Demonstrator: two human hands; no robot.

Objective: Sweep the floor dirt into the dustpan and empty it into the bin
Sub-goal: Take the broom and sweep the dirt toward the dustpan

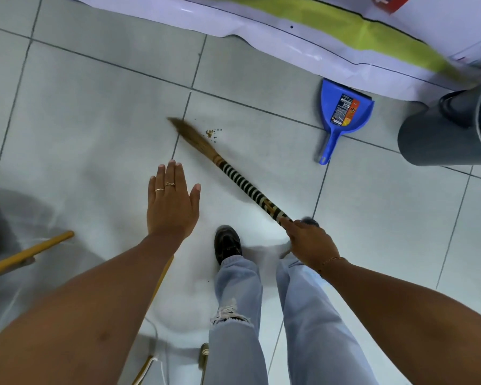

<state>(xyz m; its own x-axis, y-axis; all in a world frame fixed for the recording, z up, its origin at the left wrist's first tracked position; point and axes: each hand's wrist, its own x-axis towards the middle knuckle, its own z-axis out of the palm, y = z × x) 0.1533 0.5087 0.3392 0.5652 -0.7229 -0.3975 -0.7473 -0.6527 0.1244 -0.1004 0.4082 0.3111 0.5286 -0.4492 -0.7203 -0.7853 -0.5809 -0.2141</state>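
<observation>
Pale grey floor tiles (95, 112) fill the head view, with a blue dustpan (342, 112) lying flat near a grey bin (439, 134). Right hand (311, 243) is clamped on the broom (242, 182), whose bristles sit just left of the dirt crumbs (213, 133), well ahead of that hand. Left hand (171, 201) hovers flat, fingers together, holding nothing.

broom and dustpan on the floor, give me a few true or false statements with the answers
1. The right hand grips the broom by its handle end. True.
2. The left hand holds the dustpan. False: it is open and empty above the floor, and the dustpan lies on the tiles untouched.
3. The crumbs lie on the floor between the broom's bristles and the dustpan. True.
4. The dustpan is red. False: it is blue.
5. The crumbs are already in the dustpan. False: they are on the tile, apart from it.
</observation>
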